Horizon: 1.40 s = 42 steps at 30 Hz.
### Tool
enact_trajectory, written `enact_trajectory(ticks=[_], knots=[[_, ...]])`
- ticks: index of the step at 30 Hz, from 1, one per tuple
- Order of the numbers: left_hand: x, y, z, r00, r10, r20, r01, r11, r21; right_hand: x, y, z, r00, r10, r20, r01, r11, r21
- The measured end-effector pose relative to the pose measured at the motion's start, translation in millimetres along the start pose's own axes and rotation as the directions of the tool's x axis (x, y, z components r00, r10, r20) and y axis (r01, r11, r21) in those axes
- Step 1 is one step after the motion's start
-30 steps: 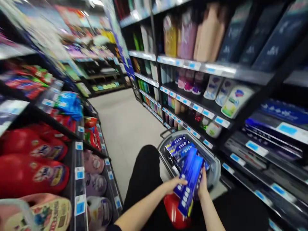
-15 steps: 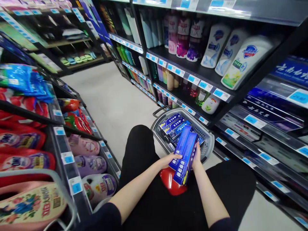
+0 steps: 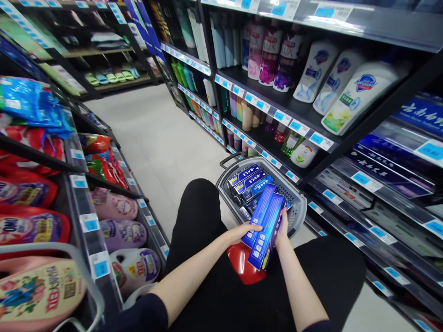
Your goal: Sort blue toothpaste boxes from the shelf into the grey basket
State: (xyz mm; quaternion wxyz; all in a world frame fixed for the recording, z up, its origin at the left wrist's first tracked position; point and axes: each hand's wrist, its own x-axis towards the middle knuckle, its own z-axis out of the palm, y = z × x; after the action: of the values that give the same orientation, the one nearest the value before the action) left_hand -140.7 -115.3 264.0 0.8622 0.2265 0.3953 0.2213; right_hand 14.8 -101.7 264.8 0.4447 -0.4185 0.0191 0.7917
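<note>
Both my hands hold a small stack of long blue boxes (image 3: 264, 223) above my lap. My left hand (image 3: 241, 231) grips the stack's left side and my right hand (image 3: 283, 229) supports its right side. Just beyond the stack, a grey shopping basket (image 3: 295, 199) stands on the floor with several more blue boxes (image 3: 246, 178) lying inside. A red rounded object (image 3: 242, 265) shows under my hands, between my legs in black trousers.
On the right, black shelves carry white bottles (image 3: 353, 97), pink bottles (image 3: 266, 55) and flat blue boxes (image 3: 398, 159). The left shelves hold red pouches (image 3: 31, 226) and purple detergent jugs (image 3: 122, 233). A pale floor aisle (image 3: 155, 138) runs ahead.
The view swung down and steadied from a blurred look up the aisle. My hands, still around the blue boxes, sit nearer my lap beside the basket.
</note>
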Motion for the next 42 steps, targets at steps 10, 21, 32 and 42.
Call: enact_trajectory(ticks=[10, 21, 32, 42], knots=[[0, 0, 1.1, 1.000, -0.005, -0.001, 0.005, 1.000, -0.011, 2, 1, -4, 1.000, -0.024, 0.003, 0.024, 0.999, -0.022], [-1, 2, 2.7, 0.999, -0.026, 0.018, 0.026, 1.000, 0.001, 4, 2, -8, 1.000, -0.014, -0.010, 0.013, 0.999, -0.052], [1, 1, 1.1, 0.999, -0.038, 0.012, 0.039, 0.999, -0.020, 7, 3, -11, 0.999, -0.005, -0.037, 0.005, 1.000, -0.008], [1, 3, 2.4, 0.998, -0.057, -0.001, 0.057, 0.998, -0.020, 6, 3, -9, 0.998, -0.020, -0.059, 0.021, 1.000, 0.006]])
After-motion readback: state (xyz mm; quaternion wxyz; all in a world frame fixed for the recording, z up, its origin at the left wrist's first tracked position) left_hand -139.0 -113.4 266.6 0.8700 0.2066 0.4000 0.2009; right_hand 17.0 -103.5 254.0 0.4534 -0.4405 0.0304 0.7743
